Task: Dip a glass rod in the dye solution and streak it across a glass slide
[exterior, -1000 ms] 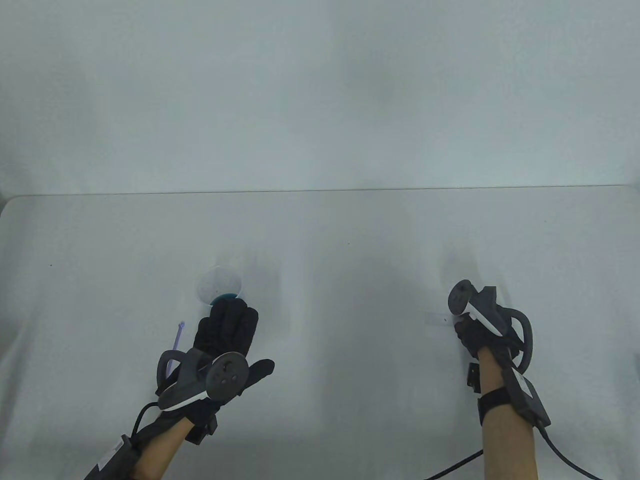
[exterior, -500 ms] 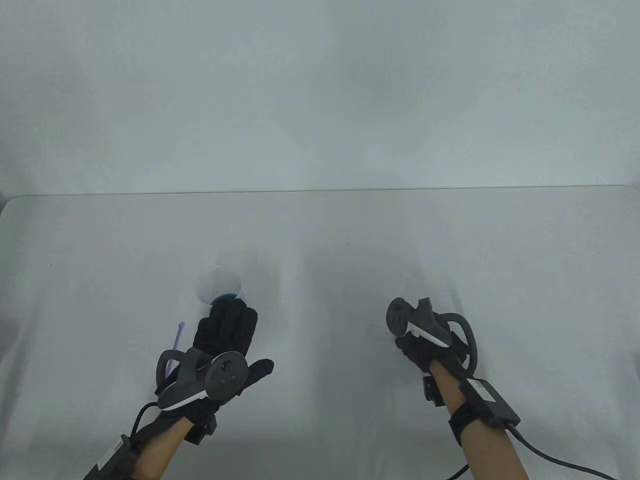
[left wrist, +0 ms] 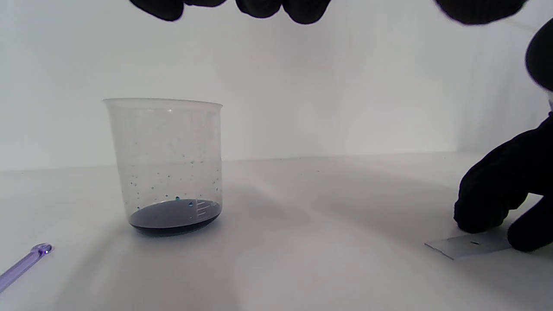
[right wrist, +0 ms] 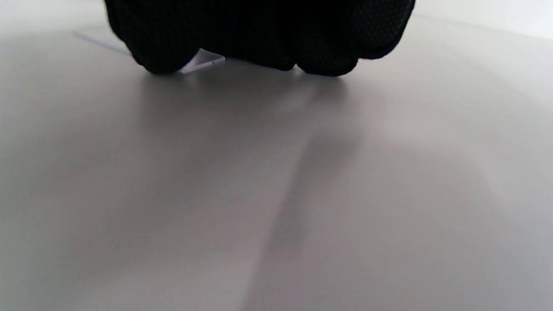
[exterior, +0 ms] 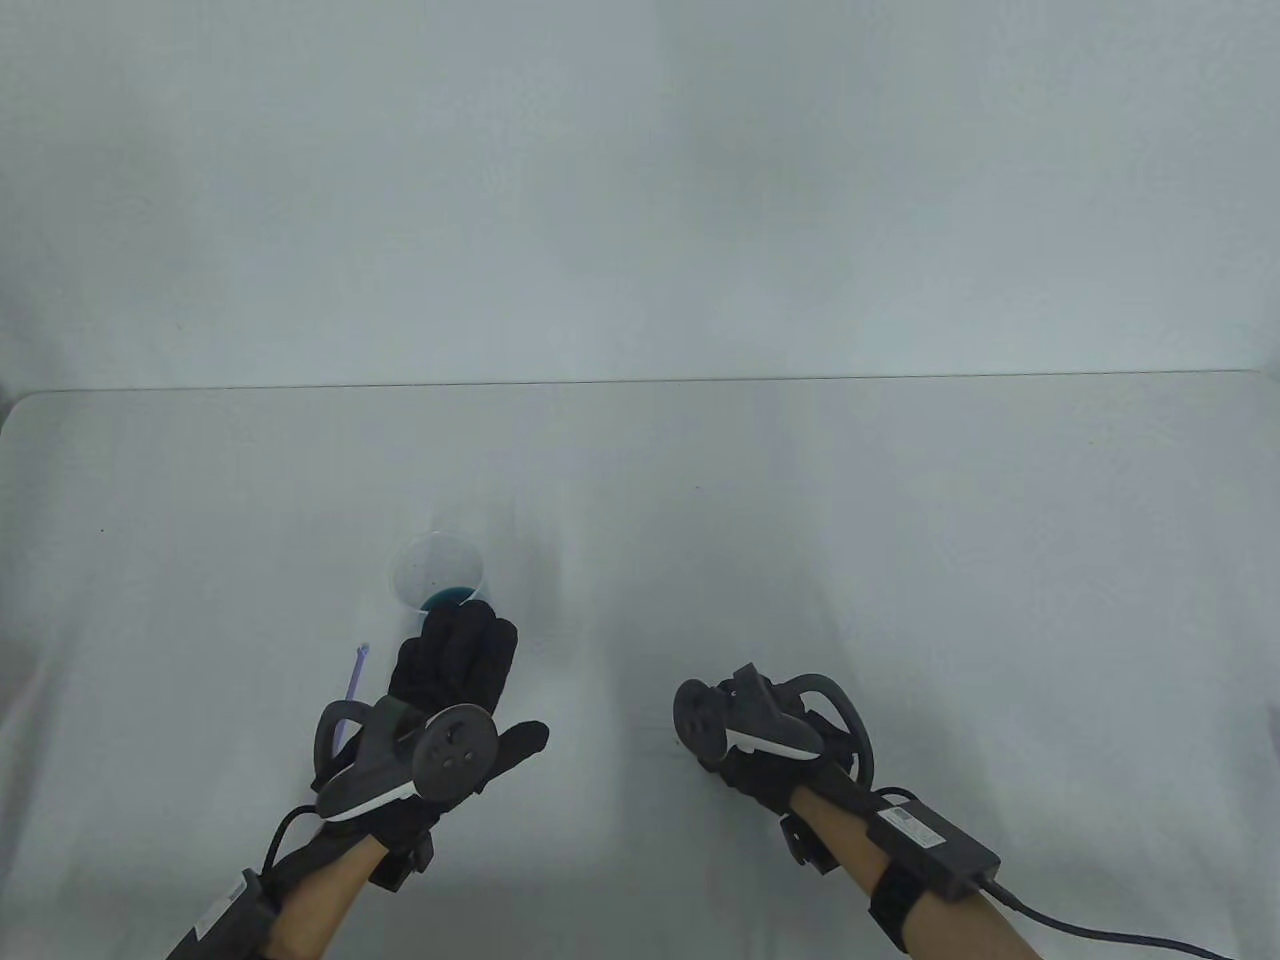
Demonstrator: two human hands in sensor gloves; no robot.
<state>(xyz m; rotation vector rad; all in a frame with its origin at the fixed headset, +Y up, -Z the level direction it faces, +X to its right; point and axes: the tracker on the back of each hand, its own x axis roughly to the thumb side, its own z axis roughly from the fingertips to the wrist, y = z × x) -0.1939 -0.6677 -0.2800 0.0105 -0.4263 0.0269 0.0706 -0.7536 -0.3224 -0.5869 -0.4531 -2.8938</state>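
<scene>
A clear plastic beaker with a shallow layer of dark blue dye stands left of centre. A pale purple glass rod lies on the table left of my left hand; its rounded tip shows in the left wrist view. My left hand is open with fingers stretched out, just in front of the beaker, holding nothing. My right hand is curled down on the table, and its fingertips press on a thin glass slide. The slide's corner shows under the fingers in the right wrist view.
The white table ends at a far edge against a white wall. A black cable trails from my right wrist toward the front right corner.
My right hand has moved left and toward the front edge, taking the glass slide along the table with it. My left hand, the beaker and the rod have stayed in place.
</scene>
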